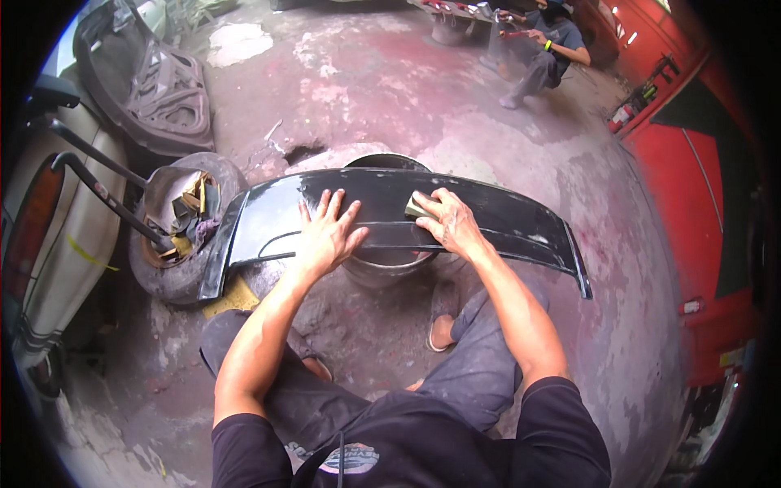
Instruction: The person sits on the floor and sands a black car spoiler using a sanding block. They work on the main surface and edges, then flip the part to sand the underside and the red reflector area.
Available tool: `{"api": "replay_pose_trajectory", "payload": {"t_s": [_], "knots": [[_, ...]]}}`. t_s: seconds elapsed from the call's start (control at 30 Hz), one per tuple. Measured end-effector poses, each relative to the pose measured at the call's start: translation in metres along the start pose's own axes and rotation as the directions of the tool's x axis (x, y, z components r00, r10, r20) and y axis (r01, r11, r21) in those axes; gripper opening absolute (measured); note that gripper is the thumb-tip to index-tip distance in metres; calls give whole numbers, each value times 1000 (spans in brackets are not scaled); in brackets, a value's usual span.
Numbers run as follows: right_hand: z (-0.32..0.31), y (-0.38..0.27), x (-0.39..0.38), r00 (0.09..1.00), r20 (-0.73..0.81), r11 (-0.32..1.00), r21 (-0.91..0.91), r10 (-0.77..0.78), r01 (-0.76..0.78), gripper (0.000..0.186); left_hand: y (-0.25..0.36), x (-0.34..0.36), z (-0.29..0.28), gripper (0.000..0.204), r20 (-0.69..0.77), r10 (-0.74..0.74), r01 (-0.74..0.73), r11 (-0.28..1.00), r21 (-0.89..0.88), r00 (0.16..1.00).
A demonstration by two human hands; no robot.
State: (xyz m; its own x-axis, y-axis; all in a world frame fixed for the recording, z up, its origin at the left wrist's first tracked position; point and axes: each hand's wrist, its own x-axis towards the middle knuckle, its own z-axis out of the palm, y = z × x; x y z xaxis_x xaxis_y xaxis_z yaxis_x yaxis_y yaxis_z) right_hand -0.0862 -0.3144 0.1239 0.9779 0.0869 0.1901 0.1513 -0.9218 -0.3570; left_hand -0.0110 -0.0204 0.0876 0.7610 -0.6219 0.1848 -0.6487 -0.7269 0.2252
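Stained floor (586, 203) underlies a glossy, pale-smudged black panel (382, 202), left hand (328, 234) splayed, right hand (452, 223) clasping a block (417, 206).

a tire (150, 272) holding scraps (192, 203) lies left, a grey car panel (154, 102) beyond it; upper right, a person (557, 49) crouches near red bodywork (675, 179).

Floor (366, 89): bare, worn, grey with reddish stains; surrounds tyre (150, 267). White patch (240, 43): on floor, beyond tyre. Red wall-like panels (682, 191): well right of tyre; dark section (736, 203) inset. Light: brighter beyond tyre.
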Motion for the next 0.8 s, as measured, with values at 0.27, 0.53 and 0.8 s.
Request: {"api": "replay_pose_trajectory", "payload": {"t_s": [0.27,0.53,0.8], "knots": [[-2,-2,2,1000,2,1000,-9,2,-2,52,-1,1,0,67,-8,1,-1,1000,-8,1000],[-1,0,2,1000,-22,1000,-11,-21,21,52,-1,1,-1,67,-5,5,-5,1000,-4,1000],[1,1,1,998,-42,999,-15,-45,44,53,-1,0,1,67,-1,-1,1,1000,-15,1000]]}}
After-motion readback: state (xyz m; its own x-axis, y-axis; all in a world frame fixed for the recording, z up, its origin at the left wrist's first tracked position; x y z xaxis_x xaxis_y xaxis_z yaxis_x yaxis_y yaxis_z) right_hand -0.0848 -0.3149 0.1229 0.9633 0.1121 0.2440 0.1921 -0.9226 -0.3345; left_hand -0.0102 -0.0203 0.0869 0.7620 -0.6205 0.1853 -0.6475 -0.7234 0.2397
